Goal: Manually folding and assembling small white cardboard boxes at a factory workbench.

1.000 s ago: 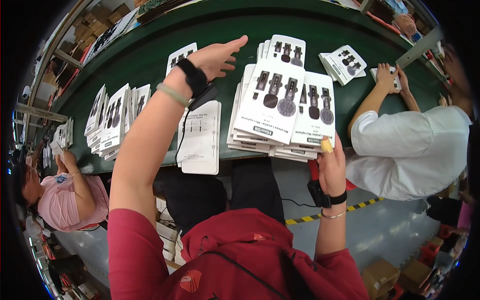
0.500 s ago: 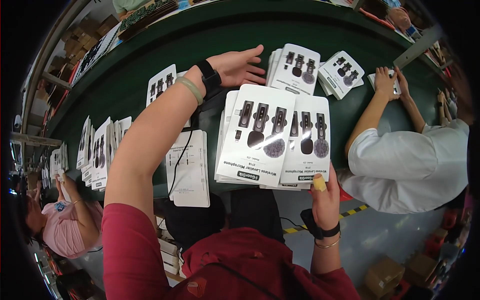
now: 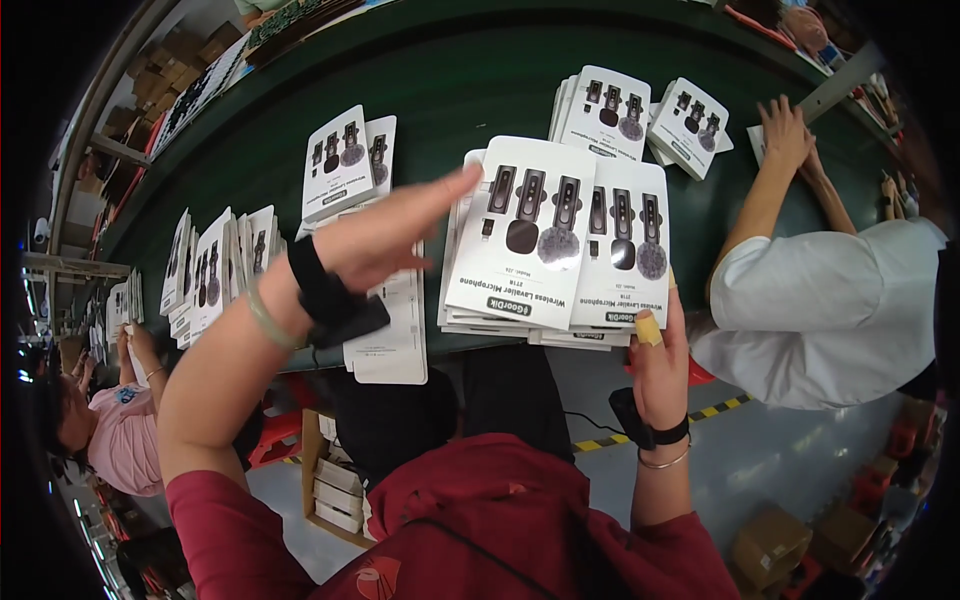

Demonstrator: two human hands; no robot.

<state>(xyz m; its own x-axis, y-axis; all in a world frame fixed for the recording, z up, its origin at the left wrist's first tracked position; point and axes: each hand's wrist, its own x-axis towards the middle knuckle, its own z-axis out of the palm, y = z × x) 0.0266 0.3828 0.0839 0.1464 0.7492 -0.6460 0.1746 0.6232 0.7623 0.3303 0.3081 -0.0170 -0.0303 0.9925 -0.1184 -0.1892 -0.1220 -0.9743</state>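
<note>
A pile of flat white boxes (image 3: 530, 230) printed with microphones sits in front of me at the table's near edge, in two overlapping columns. My right hand (image 3: 660, 365) grips its near right corner, with the thumb on the printed face and yellow tape round that thumb; the other fingers are partly hidden. Left of this pile, my left hand (image 3: 400, 230) is in the air, slightly blurred, fingers stretched out and nothing in them. Below it lies a white box back-side up (image 3: 390, 345), jutting over the edge. Another small stack of boxes (image 3: 338, 165) stands beyond my left forearm.
More box stacks stand at the far right (image 3: 605, 110) and far left (image 3: 210, 270) of the green table (image 3: 450, 90). A co-worker in white (image 3: 820, 310) handles a box on the right; one in pink (image 3: 125, 440) sits left. Cartons (image 3: 770, 540) stand on the floor.
My left hand has drawn back from the far stack toward the left and nearer me. The right hand keeps its hold on the pile's corner. The view has shifted slightly.
</note>
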